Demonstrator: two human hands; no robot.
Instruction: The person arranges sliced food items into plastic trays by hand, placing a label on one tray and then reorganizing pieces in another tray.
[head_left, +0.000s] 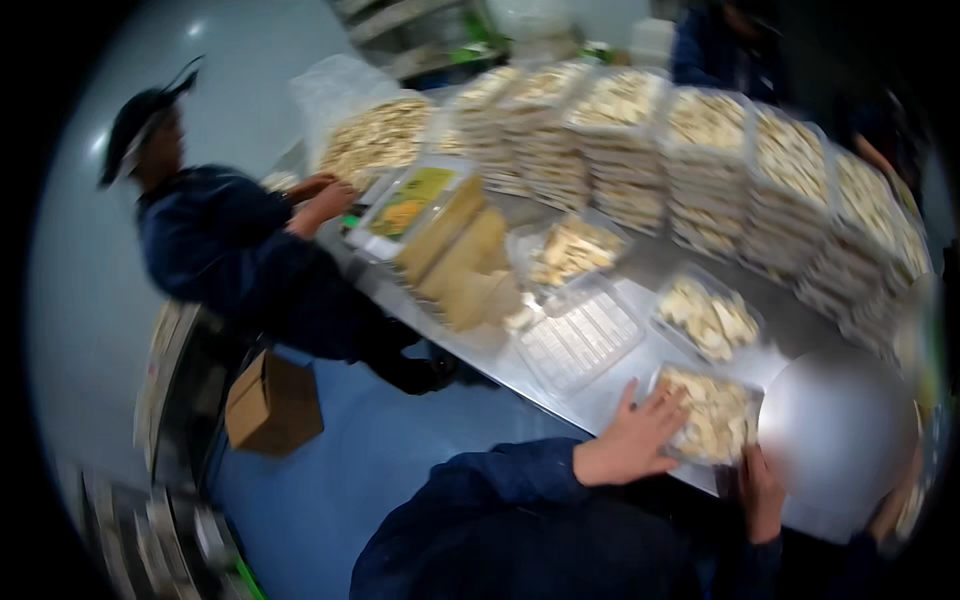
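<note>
A clear plastic tray of pale, flat food slices (712, 420) lies at the near edge of a metal table. My left hand (637, 435) rests over its left side, fingers spread, with fingertips on the slices. At the tray's lower right corner is my right hand (761, 487), its fingers bent against the rim; blur hides its exact grip. Behind this tray sits another one with larger slices (709, 319). An empty clear tray (581, 334) lies to the left, with a tray of slice pieces (574, 251) beyond it.
Tall stacks of filled trays (630, 157) line the far side. A large clear bag of slices (379, 139) and a box with a yellow label (420, 202) stand at left, beside a co-worker (225, 232). A cardboard box (274, 405) is on the floor. Other people stand across and at right.
</note>
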